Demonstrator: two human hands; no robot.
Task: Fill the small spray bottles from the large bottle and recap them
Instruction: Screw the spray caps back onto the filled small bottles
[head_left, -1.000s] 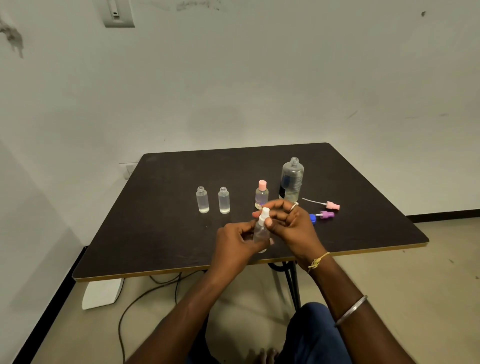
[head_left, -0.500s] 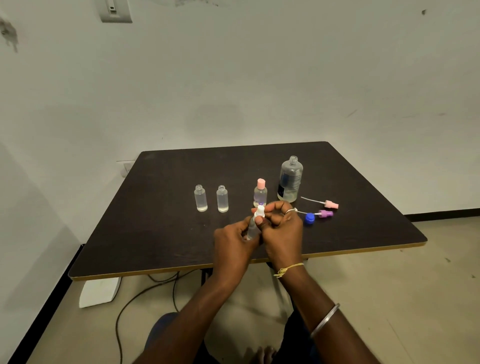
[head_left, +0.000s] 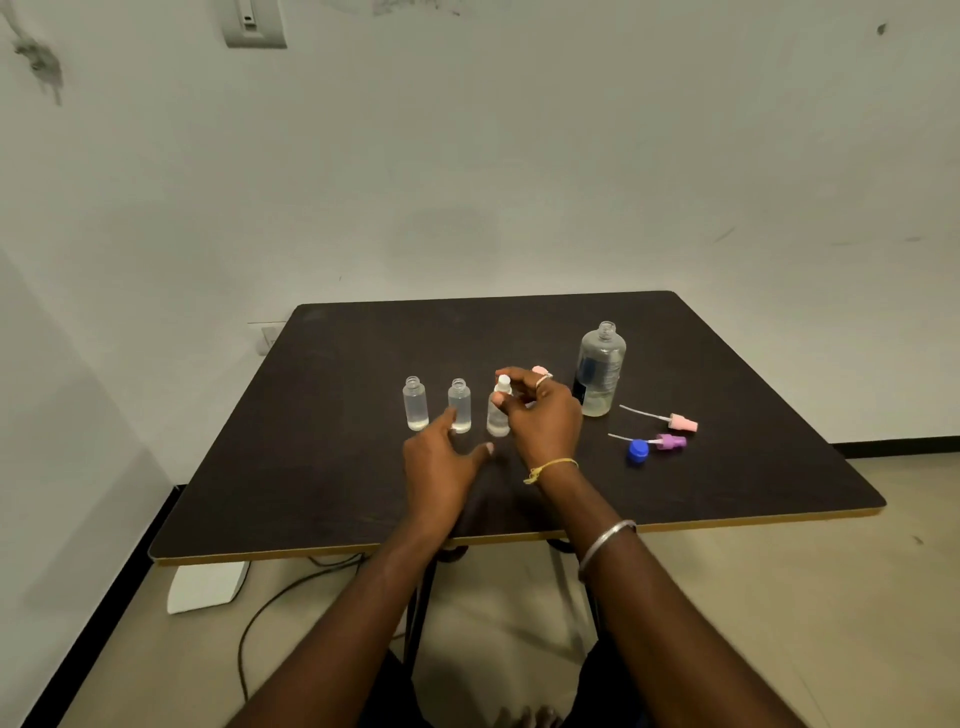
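Note:
On the dark table (head_left: 332, 467), a small spray bottle with a white cap (head_left: 497, 423) stands upright. My right hand (head_left: 545, 421) pinches its cap and neck between thumb and fingers. My left hand (head_left: 441, 462) hovers just left of it, fingers spread and holding nothing, its index tip close to an uncapped small bottle (head_left: 460, 400). A second uncapped small bottle (head_left: 415, 405) stands further left. Behind my right hand only the pink cap of another small bottle (head_left: 540, 370) shows. To the right, the large clear bottle (head_left: 601, 369) stands uncapped.
A pink sprayer head (head_left: 681, 422) with its tube, a purple sprayer head (head_left: 671, 442) and a blue cap (head_left: 638, 450) lie on the table right of the large bottle. A cable and a white box lie on the floor below the table's near left edge.
Both hands moved forward from the near edge. The white-capped bottle now stands in the row on the table. My left hand has let go of it and opened.

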